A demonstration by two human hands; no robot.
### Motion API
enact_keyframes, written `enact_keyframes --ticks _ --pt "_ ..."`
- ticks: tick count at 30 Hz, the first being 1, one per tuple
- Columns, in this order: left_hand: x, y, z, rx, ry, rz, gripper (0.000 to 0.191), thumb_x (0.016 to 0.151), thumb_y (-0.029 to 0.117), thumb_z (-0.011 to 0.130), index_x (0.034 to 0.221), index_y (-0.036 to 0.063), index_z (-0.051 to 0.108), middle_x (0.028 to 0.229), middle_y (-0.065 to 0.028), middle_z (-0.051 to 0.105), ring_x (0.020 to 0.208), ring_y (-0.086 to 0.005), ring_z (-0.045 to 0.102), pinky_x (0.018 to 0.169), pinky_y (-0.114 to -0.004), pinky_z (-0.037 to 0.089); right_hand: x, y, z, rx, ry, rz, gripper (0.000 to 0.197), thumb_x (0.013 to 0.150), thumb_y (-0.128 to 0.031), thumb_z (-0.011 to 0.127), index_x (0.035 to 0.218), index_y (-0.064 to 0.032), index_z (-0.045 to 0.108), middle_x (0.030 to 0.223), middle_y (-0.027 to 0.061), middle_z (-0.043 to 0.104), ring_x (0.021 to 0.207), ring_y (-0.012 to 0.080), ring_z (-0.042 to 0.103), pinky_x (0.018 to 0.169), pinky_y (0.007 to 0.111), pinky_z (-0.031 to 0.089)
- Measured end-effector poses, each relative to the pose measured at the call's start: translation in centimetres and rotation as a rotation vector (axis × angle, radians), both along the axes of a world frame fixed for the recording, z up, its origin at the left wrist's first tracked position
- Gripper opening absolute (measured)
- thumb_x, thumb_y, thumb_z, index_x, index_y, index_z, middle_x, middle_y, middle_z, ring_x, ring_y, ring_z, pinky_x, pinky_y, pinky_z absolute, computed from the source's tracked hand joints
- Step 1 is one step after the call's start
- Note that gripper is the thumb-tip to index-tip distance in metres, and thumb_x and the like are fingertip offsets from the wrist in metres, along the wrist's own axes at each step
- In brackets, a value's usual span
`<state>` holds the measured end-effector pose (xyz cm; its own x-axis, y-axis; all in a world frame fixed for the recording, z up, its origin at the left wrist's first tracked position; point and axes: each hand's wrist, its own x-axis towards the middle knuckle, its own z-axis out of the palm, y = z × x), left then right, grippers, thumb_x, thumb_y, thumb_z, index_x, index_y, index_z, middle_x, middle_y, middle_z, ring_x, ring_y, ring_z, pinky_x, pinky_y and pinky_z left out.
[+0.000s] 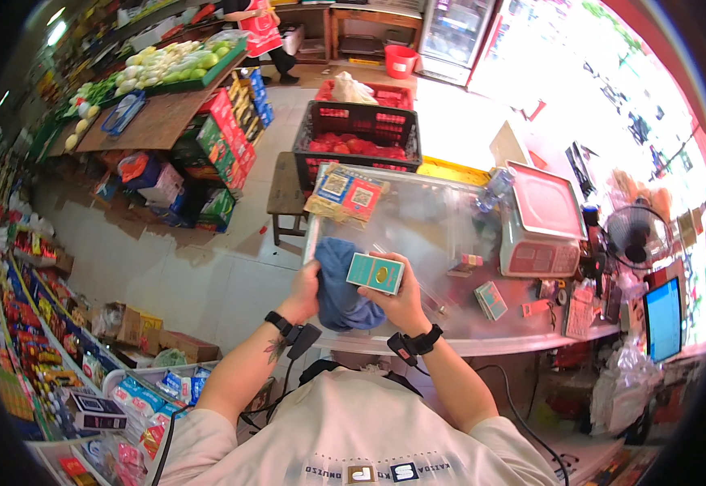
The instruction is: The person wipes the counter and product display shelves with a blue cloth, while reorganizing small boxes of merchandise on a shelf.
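In my right hand (pixel 406 302) is a small teal and white cardboard pack (pixel 365 271) with a gold oval emblem, held flat between thumb and fingers above the counter. My left hand (pixel 305 293) grips the left edge of a crumpled blue cloth (pixel 342 307), its fingers partly hidden by the cloth. The cloth lies at the left end of a glass-topped counter (pixel 416 225), just under the pack. Further right on the glass are another teal pack (pixel 491 301) and a small pink and brown box (pixel 466 265).
A weighing scale (pixel 541 243), a plastic bottle (pixel 496 189), a fan (pixel 637 237) and a monitor (pixel 662 319) stand to the right. Printed-code cards (pixel 347 193) lie on the counter's far left corner. Beyond are a black crate (pixel 359 115), a wooden stool (pixel 286 188) and a person in a red apron (pixel 260 30).
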<state>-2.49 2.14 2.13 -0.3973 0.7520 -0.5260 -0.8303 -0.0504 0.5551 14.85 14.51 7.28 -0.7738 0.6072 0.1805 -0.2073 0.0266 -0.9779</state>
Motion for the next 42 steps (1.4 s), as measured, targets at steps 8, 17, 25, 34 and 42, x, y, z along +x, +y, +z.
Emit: enact_keyframes --ticks 8,17,25,34,42 --pt "0.2 1.4 -0.5 -0.331 1.74 0.066 0.054 0.086 0.009 0.063 0.139 0.0011 0.051 0.138 -0.0244 0.056 0.135 -0.0408 0.048 0.112 -0.047 0.039 12.8 3.8 3.3 0.485 -0.206 -0.318 0.06 0.073 -0.012 0.092 0.123 -0.0038 0.061 0.109 0.0088 0.07 0.099 0.014 0.067 0.088 0.031 0.055" --pt "9.1 11.0 1.1 0.388 2.13 -0.636 0.034 0.08 0.013 0.073 0.112 0.0054 0.066 0.134 -0.016 0.06 0.135 -0.0355 0.049 0.112 -0.048 0.04 22.0 5.5 -1.4 0.354 -0.477 -0.5 0.059 0.074 -0.007 0.088 0.125 -0.0036 0.057 0.109 0.0071 0.069 0.102 0.0139 0.066 0.092 0.03 0.053" --pt "13.7 15.5 -1.7 0.418 2.148 -1.012 0.035 0.08 0.019 0.075 0.114 0.0111 0.066 0.131 -0.0111 0.062 0.131 -0.0311 0.053 0.112 -0.051 0.039 20.2 4.5 -4.6 0.403 -0.518 -0.504 0.064 0.073 -0.015 0.089 0.126 -0.0031 0.057 0.114 0.0109 0.069 0.099 0.0228 0.071 0.086 0.036 0.058" --pt "13.7 16.2 -1.7 0.466 2.073 -1.011 0.028 0.081 0.014 0.072 0.108 0.0091 0.068 0.119 -0.0104 0.067 0.117 -0.0297 0.062 0.104 -0.046 0.046 18.8 5.9 -7.4 0.577 -0.499 -0.509 0.066 0.068 -0.015 0.086 0.126 -0.0023 0.055 0.125 0.0179 0.06 0.119 0.0368 0.057 0.102 0.043 0.048" --pt "13.8 16.0 -2.6 0.465 2.09 -0.916 0.032 0.079 0.016 0.075 0.11 0.0127 0.071 0.116 -0.0078 0.069 0.11 -0.0272 0.065 0.099 -0.042 0.048 18.3 6.0 -9.6 0.557 -0.497 -0.433 0.07 0.066 -0.012 0.083 0.128 -0.0013 0.053 0.123 0.0177 0.062 0.117 0.0363 0.057 0.102 0.043 0.048"
